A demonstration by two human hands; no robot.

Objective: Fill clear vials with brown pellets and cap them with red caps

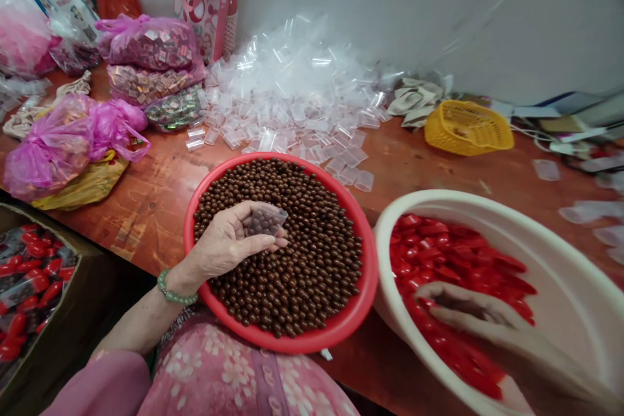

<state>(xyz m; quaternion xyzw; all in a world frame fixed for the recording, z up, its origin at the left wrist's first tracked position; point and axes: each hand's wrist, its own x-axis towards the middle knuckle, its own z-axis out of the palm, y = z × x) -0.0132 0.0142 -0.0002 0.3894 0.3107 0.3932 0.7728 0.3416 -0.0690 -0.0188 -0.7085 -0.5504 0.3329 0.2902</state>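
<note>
Pinching clear bag (266, 221) in left fingers (260, 246), right fingers (468, 302) curled in red packets (463, 253) — brown-ball basin (365, 299) beside

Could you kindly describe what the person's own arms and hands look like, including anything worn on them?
Both the left hand and the right hand are bare, without gloves. The left wrist wears a bracelet of pale green beads, and a plain pink sleeve shows further up that arm. The right hand is blurred, so no jewellery can be made out on it.
</note>
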